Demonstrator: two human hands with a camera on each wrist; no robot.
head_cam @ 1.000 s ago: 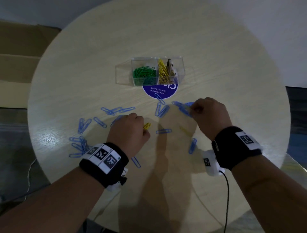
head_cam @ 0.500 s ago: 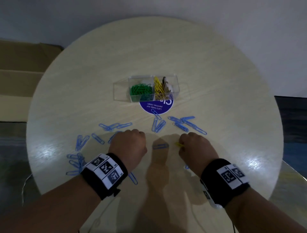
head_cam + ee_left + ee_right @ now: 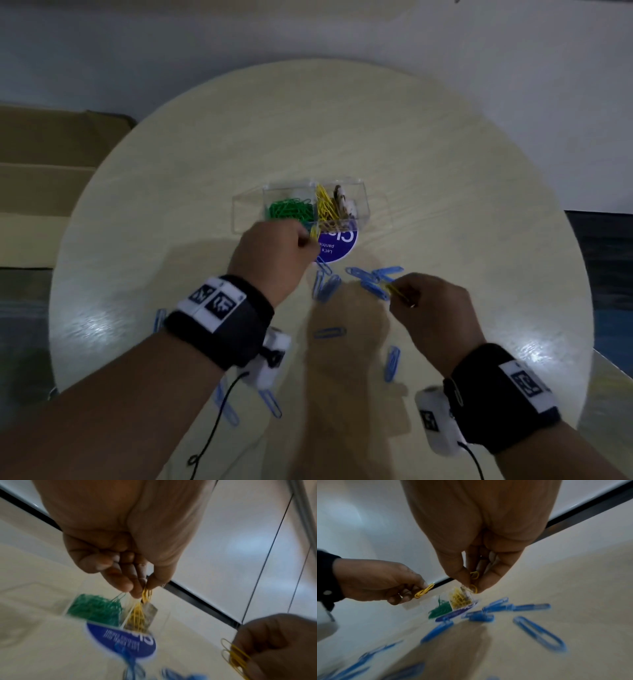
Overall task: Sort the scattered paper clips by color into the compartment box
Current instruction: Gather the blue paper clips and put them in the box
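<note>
The clear compartment box point(image 3: 363, 205) sits mid-table, with green clips point(image 3: 291, 210) on its left, yellow clips point(image 3: 323, 205) in the middle and a brownish-white item on its right. My left hand point(image 3: 310, 240) hovers at the box's near edge and pinches a yellow clip point(image 3: 147, 595) between thumb and fingers. Nearer me, my right hand point(image 3: 399, 294) pinches two yellow clips point(image 3: 474, 575) above a cluster of blue clips point(image 3: 371, 282). Several more blue clips point(image 3: 329, 332) lie scattered on the round table point(image 3: 462, 212).
A round purple sticker point(image 3: 339, 248) lies just in front of the box. A cardboard box point(image 3: 41, 171) stands beyond the table's left edge and a white wall behind it. Thin black cables hang from both wrist cameras.
Both hands have lifted off the table. The left has travelled forward to the box with its yellow clip. The right has come up holding yellow clips.
</note>
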